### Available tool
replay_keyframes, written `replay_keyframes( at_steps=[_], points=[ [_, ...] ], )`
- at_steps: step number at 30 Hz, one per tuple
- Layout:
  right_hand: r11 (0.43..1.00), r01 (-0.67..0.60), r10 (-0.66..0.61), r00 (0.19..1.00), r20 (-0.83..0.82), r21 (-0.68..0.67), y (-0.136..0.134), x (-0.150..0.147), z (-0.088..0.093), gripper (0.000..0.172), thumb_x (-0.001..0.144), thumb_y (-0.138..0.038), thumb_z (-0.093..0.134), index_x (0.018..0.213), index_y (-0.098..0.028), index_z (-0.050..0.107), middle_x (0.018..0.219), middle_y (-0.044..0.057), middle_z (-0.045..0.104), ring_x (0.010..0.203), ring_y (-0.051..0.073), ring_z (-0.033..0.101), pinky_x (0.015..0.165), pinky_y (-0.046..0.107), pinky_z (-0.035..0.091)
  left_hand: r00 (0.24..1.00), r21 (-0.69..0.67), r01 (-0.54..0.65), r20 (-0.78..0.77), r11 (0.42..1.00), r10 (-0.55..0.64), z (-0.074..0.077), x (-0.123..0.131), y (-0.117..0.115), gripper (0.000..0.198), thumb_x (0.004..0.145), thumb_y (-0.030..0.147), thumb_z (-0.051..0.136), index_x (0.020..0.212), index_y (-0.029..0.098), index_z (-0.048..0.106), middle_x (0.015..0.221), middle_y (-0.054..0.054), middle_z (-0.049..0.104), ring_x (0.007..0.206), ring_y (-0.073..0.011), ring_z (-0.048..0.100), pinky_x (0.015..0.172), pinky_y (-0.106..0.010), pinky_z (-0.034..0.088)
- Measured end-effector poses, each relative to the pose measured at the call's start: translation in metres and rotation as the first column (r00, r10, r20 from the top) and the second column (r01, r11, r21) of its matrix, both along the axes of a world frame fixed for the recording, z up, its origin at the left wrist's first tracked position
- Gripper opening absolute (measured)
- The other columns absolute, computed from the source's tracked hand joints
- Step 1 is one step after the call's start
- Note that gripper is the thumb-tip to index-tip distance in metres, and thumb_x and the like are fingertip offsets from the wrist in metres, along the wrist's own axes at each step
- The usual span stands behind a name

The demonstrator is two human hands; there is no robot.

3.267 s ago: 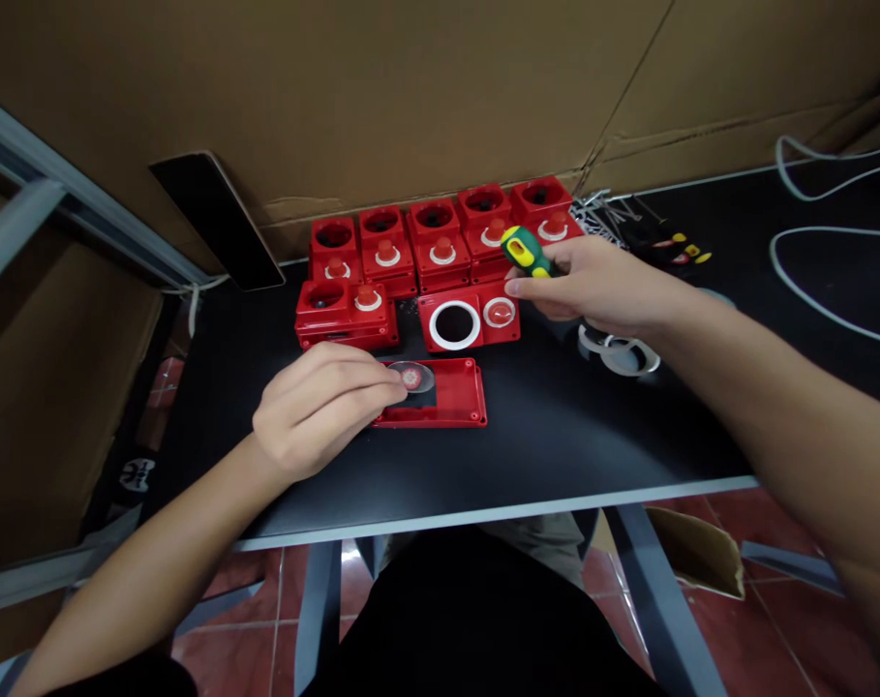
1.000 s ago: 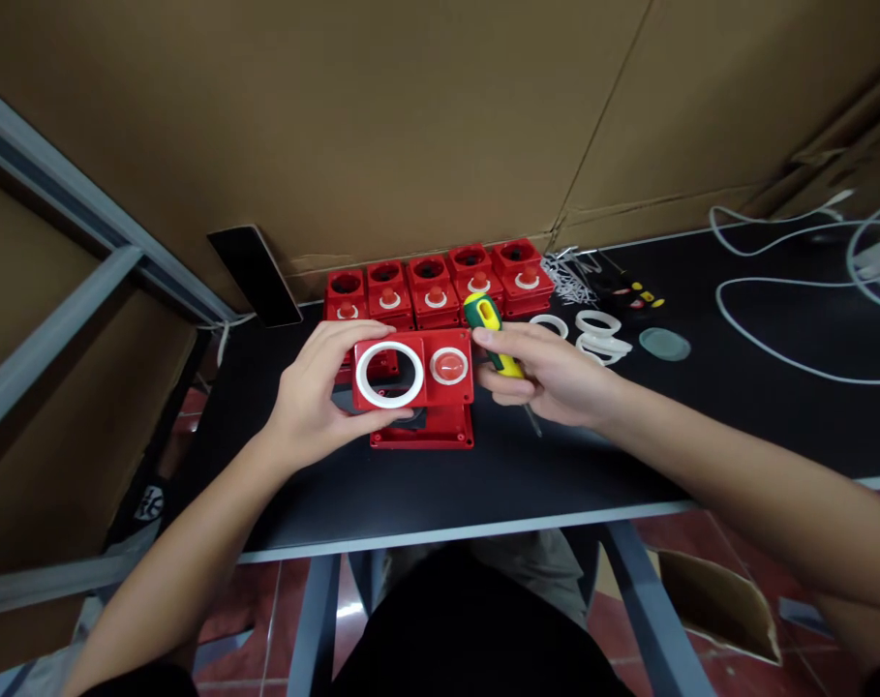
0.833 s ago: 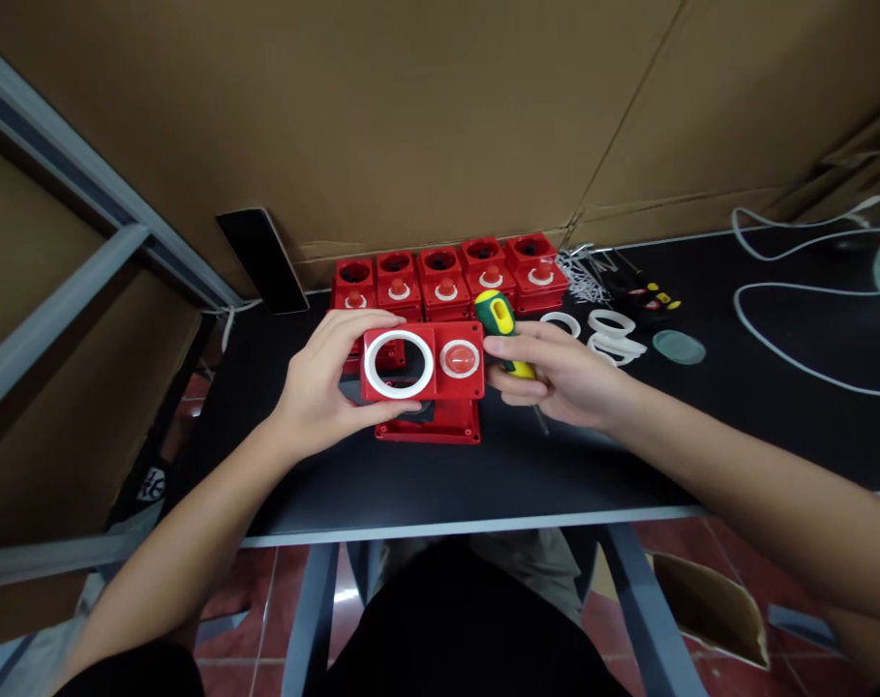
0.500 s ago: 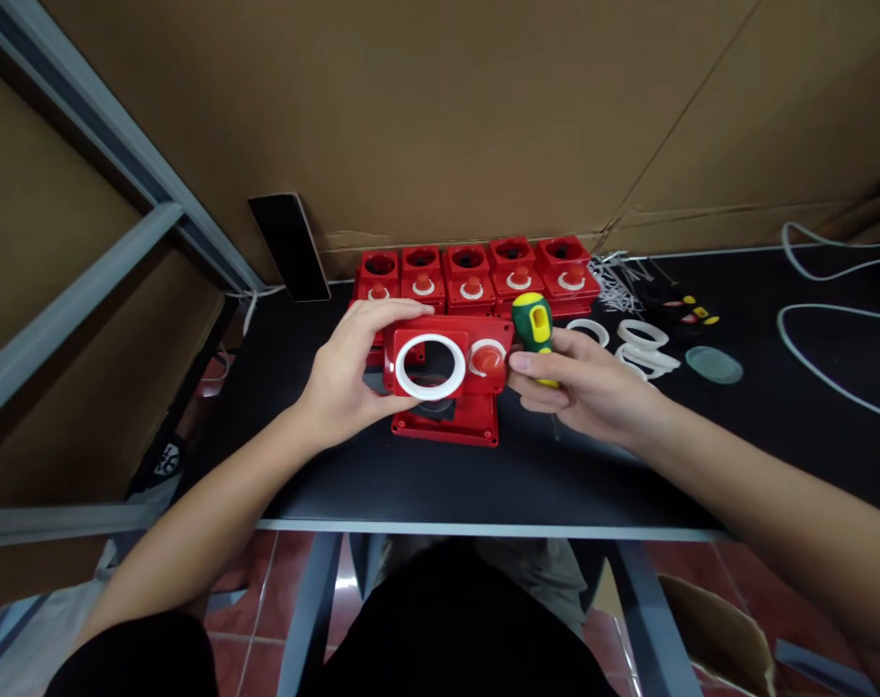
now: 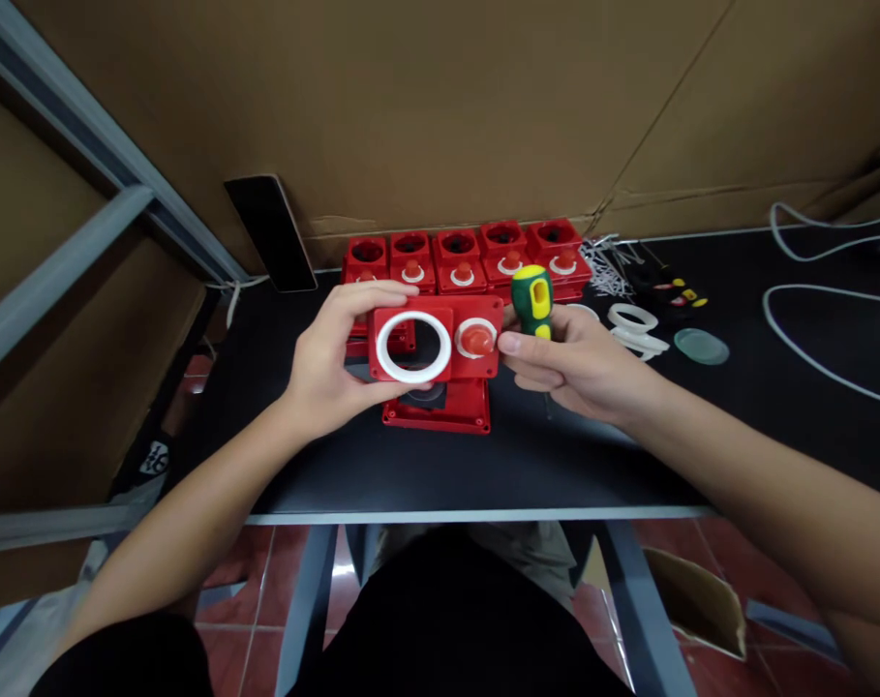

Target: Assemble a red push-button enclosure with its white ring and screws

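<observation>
My left hand (image 5: 332,360) grips a red plastic housing cover (image 5: 440,308) by its left end, thumb below and fingers on top. A white ring (image 5: 382,348) surrounds the cover's large round hole, and a red translucent dome (image 5: 477,339) sits in a smaller white ring on its right. My right hand (image 5: 577,363) is closed round a green and yellow screwdriver (image 5: 532,298), handle up and shaft down. Its thumb and fingers are at the cover's right edge. Below the cover, a red open housing base (image 5: 469,411) lies on the table, partly hidden.
Several red housings (image 5: 458,254) stand in a row at the back. To their right lie loose screws (image 5: 606,266), pliers-like tools (image 5: 676,290), white rings (image 5: 632,318) and a clear disc (image 5: 701,347). A phone (image 5: 272,232) leans on the cardboard wall; a white cable (image 5: 795,334) curves at right.
The cover has tilted to face me more squarely, showing more of the red dome. Both hands keep their holds. The whole view has shifted slightly.
</observation>
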State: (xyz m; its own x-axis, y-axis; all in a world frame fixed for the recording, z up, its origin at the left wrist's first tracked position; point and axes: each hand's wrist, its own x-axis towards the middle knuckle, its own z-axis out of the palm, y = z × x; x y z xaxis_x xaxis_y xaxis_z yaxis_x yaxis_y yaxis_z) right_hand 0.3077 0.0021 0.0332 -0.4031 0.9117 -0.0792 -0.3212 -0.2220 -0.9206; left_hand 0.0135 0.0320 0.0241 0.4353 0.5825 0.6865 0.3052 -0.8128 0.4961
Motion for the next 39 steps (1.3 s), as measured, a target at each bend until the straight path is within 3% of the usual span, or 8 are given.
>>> replay_keyframes(
  at_steps=[5,9,12,16,20,27,36,39],
  points=[
    [1.000,-0.004,0.004,1.000,-0.002,0.031,0.005,0.004,0.002,0.045,0.082,-0.041,0.106,0.100,-0.018,0.072,0.064,-0.011,0.047,0.049,0.002,0.027,0.048,0.024,0.018,0.995,-0.114,-0.004,0.097,0.994,0.015,0.001,0.001,0.000,0.089,0.076,0.075,0.104,0.141,0.027,0.066,0.143,-0.014,0.078,0.134,-0.0379,0.077,0.119,-0.057,0.063],
    [0.998,0.049,-0.050,0.999,0.018,0.042,0.012,0.010,0.004,0.037,0.085,-0.036,0.103,0.097,-0.016,0.074,0.076,-0.004,0.060,0.051,0.001,0.027,0.049,0.024,0.016,0.988,-0.241,-0.063,0.125,0.968,0.095,-0.004,-0.004,0.002,0.083,0.080,0.077,0.099,0.141,0.030,0.068,0.141,-0.011,0.077,0.130,-0.0375,0.077,0.116,-0.055,0.065],
    [0.997,0.061,-0.063,0.998,0.029,0.047,0.017,0.014,0.004,0.032,0.089,-0.035,0.100,0.092,-0.016,0.073,0.078,-0.002,0.060,0.053,0.002,0.024,0.049,0.025,0.015,0.953,-0.378,0.004,0.283,0.926,0.111,-0.009,-0.005,0.005,0.078,0.083,0.076,0.097,0.139,0.028,0.073,0.141,-0.011,0.078,0.133,-0.0383,0.077,0.117,-0.055,0.064],
    [0.997,0.072,-0.073,0.996,0.043,0.041,0.018,0.016,0.002,0.028,0.091,-0.031,0.097,0.091,-0.017,0.073,0.080,-0.001,0.063,0.054,0.003,0.024,0.049,0.025,0.015,0.908,-0.545,0.153,0.406,0.824,0.100,-0.007,0.001,0.005,0.063,0.089,0.076,0.088,0.128,0.027,0.079,0.127,-0.012,0.085,0.125,-0.0373,0.081,0.104,-0.051,0.067],
    [0.997,0.072,-0.072,0.996,0.044,0.007,0.017,0.015,0.000,0.030,0.089,-0.032,0.099,0.091,-0.015,0.074,0.075,-0.001,0.059,0.053,0.003,0.025,0.049,0.026,0.015,0.893,-0.598,0.210,0.439,0.774,0.097,0.005,0.009,0.000,0.059,0.100,0.079,0.070,0.123,0.026,0.081,0.114,-0.011,0.089,0.116,-0.0347,0.085,0.093,-0.048,0.068],
    [0.998,0.066,-0.066,0.997,0.041,0.013,0.018,0.014,-0.001,0.031,0.087,-0.033,0.100,0.089,-0.016,0.074,0.076,-0.002,0.061,0.052,0.002,0.025,0.049,0.025,0.015,0.869,-0.675,0.220,0.463,0.704,0.172,0.012,0.010,-0.002,0.063,0.095,0.084,0.071,0.116,0.026,0.081,0.109,-0.011,0.090,0.099,-0.0320,0.085,0.088,-0.048,0.067],
    [0.999,0.047,-0.049,0.997,0.063,0.027,0.018,0.015,-0.003,0.029,0.090,-0.033,0.097,0.088,-0.017,0.073,0.077,-0.002,0.061,0.052,0.002,0.025,0.049,0.025,0.014,0.904,-0.698,0.220,0.408,0.682,0.126,0.018,0.008,-0.003,0.070,0.103,0.088,0.050,0.118,0.027,0.078,0.106,-0.013,0.087,0.097,-0.0342,0.082,0.083,-0.049,0.065],
    [0.996,0.084,-0.086,0.994,0.072,0.042,0.020,0.021,0.006,0.023,0.091,-0.028,0.094,0.089,-0.016,0.074,0.083,0.001,0.065,0.052,0.002,0.028,0.048,0.025,0.015,0.896,-0.658,0.215,0.428,0.722,0.123,0.020,0.008,-0.002,0.064,0.102,0.084,0.050,0.119,0.029,0.078,0.109,-0.011,0.087,0.097,-0.0340,0.081,0.081,-0.049,0.064]
  ],
)
